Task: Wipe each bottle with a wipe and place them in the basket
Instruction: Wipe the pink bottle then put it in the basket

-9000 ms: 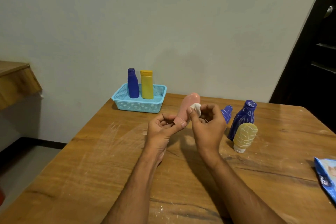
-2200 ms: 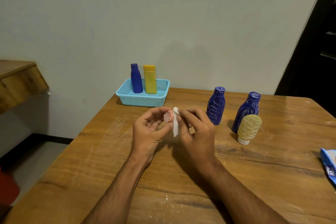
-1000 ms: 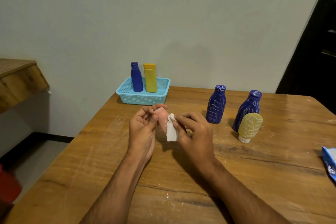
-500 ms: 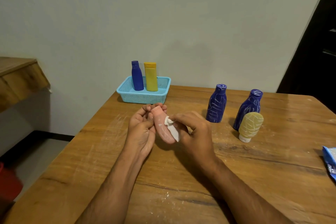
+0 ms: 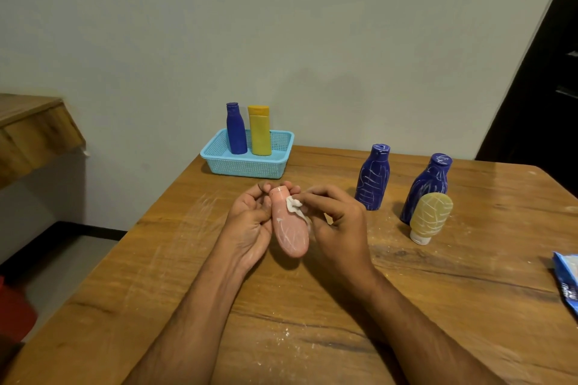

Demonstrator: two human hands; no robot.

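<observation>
At right edge, blue packet (image 5: 567,283) cut off

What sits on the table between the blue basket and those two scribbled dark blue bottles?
Nothing: the head view shows bare wood between the basket and the nearer scribbled bottle; the other stands farther right.

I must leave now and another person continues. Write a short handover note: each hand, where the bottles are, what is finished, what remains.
Left hand holds the pink bottle above the table.
Right hand pinches the wipe against its neck; white marks remain on its body.
Done: blue bottle and yellow bottle stand in the basket.
Left: finish pink, then two marked blue bottles and the cream tube, all on the table.
</observation>
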